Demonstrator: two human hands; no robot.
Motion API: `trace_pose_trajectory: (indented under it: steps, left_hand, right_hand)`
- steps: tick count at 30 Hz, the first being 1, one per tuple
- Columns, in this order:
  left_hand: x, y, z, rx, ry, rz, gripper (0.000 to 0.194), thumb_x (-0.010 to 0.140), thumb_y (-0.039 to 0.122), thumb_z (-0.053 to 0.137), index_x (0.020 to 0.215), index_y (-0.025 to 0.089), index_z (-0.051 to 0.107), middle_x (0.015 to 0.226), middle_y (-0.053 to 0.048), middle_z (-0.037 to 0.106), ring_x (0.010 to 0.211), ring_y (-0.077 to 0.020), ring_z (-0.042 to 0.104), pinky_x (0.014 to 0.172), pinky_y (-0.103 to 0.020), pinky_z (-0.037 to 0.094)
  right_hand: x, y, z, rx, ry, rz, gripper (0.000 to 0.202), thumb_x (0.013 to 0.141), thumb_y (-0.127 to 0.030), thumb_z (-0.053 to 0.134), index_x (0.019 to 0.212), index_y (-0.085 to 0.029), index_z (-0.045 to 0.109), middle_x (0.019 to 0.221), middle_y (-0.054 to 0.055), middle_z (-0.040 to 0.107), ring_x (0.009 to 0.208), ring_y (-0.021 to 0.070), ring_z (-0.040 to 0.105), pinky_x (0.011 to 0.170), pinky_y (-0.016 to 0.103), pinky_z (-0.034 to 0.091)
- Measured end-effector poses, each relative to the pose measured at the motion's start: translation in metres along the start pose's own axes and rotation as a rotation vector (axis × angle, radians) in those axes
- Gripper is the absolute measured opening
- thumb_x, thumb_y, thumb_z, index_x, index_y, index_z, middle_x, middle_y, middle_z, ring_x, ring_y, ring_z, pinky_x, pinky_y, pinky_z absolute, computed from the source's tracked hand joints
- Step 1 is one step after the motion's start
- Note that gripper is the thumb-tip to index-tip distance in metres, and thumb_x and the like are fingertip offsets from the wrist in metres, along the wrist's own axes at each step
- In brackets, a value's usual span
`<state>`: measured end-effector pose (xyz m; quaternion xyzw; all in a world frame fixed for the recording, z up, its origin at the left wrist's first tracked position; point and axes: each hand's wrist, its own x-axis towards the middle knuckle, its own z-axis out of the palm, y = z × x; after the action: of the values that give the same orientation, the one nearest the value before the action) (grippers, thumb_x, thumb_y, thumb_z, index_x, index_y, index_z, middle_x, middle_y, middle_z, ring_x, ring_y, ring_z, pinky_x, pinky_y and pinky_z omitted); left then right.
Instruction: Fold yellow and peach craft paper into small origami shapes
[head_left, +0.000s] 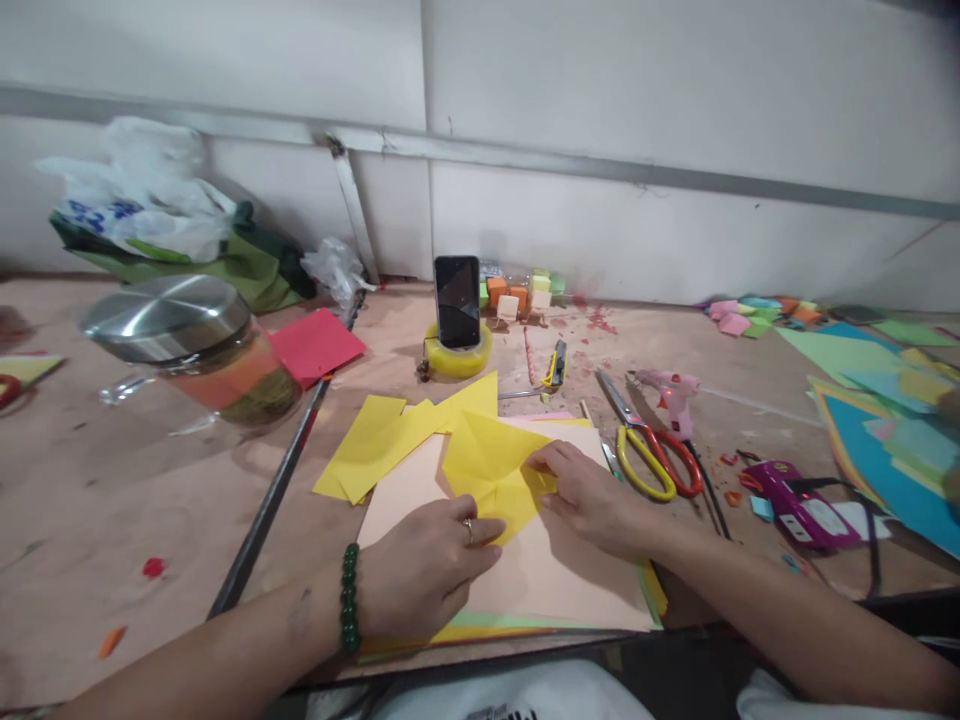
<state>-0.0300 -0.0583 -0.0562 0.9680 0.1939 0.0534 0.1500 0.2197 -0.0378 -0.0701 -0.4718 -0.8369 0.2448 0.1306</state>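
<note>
A creased yellow paper (487, 455) lies over a stack of pale sheets (592, 580). On its lower left edge are the closed fingers of my left hand (431, 560), which has a ring and a green bead bracelet. My right hand (589, 495) pinches the paper's right corner between thumb and fingers. Flat yellow strips (382, 445) overlap at the stack's upper left.
Scissors (649, 450), a pink glue gun (675, 395) and a purple device (802, 505) lie to the right. A phone (457, 300) stands on a yellow tape roll (469, 362). At left are a glass jug (259, 385) and red paper (319, 345). Folded cubes (517, 298) sit behind.
</note>
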Motion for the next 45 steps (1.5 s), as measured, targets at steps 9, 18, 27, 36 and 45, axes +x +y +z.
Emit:
trace_pose_trajectory:
  steps: [9,18,27,36,45]
  left_hand:
    - [0.003,0.004,-0.001,0.049,0.0,-0.005,0.011,0.078,0.009,0.052,0.076,0.019,0.057,0.092,-0.005,0.065,0.072,-0.02,0.048,0.067,-0.034,0.043]
    - [0.003,0.008,-0.002,0.077,-0.005,-0.028,0.014,0.079,0.008,0.05,0.079,0.018,0.06,0.1,-0.006,0.066,0.076,-0.0208,0.051,0.069,-0.035,0.046]
    - [0.002,0.012,-0.001,0.06,-0.008,-0.06,0.013,0.075,0.009,0.051,0.08,0.018,0.058,0.102,-0.007,0.068,0.08,-0.0217,0.055,0.075,-0.035,0.048]
    - [0.004,0.021,0.006,0.051,-0.057,-0.158,0.043,0.076,0.031,0.062,0.116,0.014,0.056,0.11,-0.012,0.062,0.092,-0.0282,0.053,0.086,-0.042,0.047]
    - [0.009,0.017,0.006,0.102,-0.043,-0.206,0.03,0.078,0.032,0.066,0.103,0.014,0.065,0.13,-0.02,0.053,0.116,-0.0337,0.051,0.099,-0.044,0.045]
  right_hand:
    - [-0.007,-0.004,0.006,-0.314,0.057,-0.363,0.031,0.083,-0.005,0.051,0.109,-0.017,0.063,0.111,0.011,0.064,0.104,0.0252,0.053,0.087,0.041,0.044]
    - [-0.025,0.0,0.019,-0.546,0.051,-0.423,0.035,0.086,-0.005,0.05,0.119,-0.01,0.061,0.118,0.014,0.064,0.109,0.0274,0.053,0.09,0.043,0.045]
    - [-0.029,0.006,0.007,-0.607,0.079,-0.335,0.026,0.087,-0.002,0.049,0.106,-0.011,0.065,0.108,0.014,0.065,0.093,0.0247,0.057,0.081,0.039,0.047]
    - [-0.034,-0.002,0.012,-0.685,0.06,-0.377,0.025,0.09,-0.01,0.052,0.114,-0.011,0.06,0.105,0.012,0.064,0.089,0.0246,0.054,0.075,0.037,0.045]
    - [-0.029,-0.008,0.008,-0.724,-0.134,-0.311,0.015,0.085,-0.01,0.059,0.099,-0.009,0.063,0.096,0.013,0.062,0.085,0.0253,0.053,0.07,0.038,0.043]
